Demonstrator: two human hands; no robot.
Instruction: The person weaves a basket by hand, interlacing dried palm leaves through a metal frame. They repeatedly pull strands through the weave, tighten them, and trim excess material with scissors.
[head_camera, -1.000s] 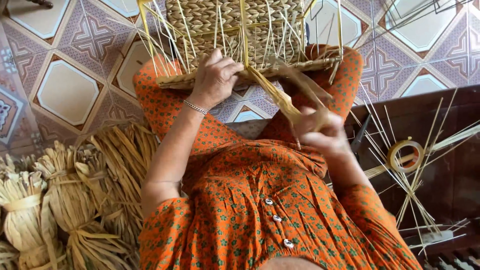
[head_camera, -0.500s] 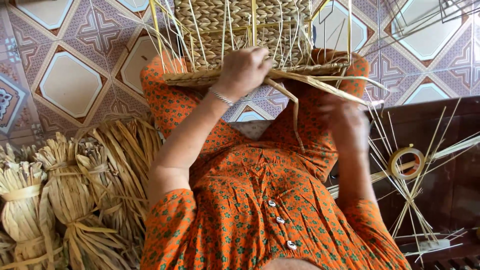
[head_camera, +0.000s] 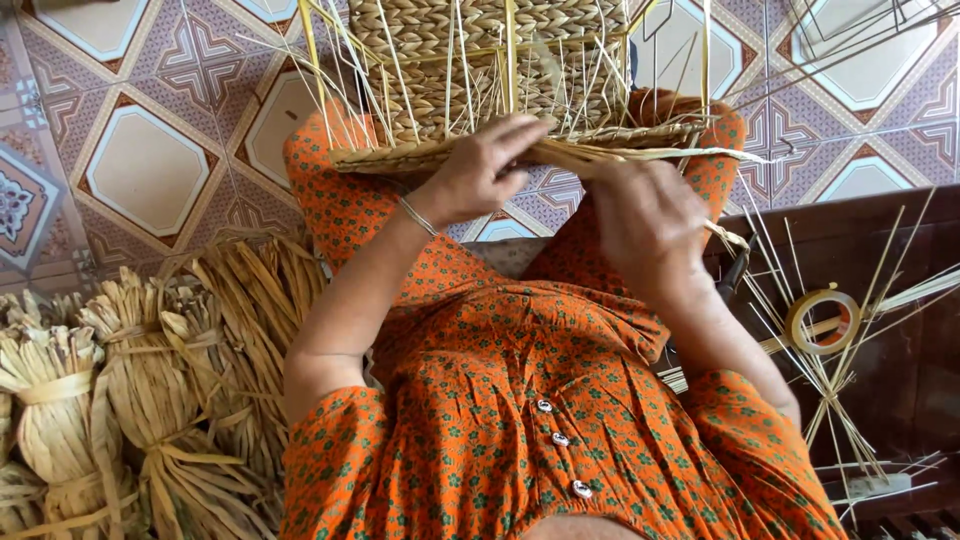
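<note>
A half-woven straw basket rests on my knees, with many thin yellow stakes sticking up from its rim. My left hand grips the rim's near edge, fingers curled over the woven braid. My right hand is just right of it, fingers closed on a flat straw strand that runs along the rim to the right. I wear an orange flowered dress and a thin bracelet on the left wrist.
Bundles of dried straw lie on the patterned tile floor at my left. On a dark wooden surface at my right lie loose thin stakes and a roll of yellow tape.
My right hand has come up from lap height to the basket rim, pulling the straw strand taut along it. My left hand slid a little right along the rim.
</note>
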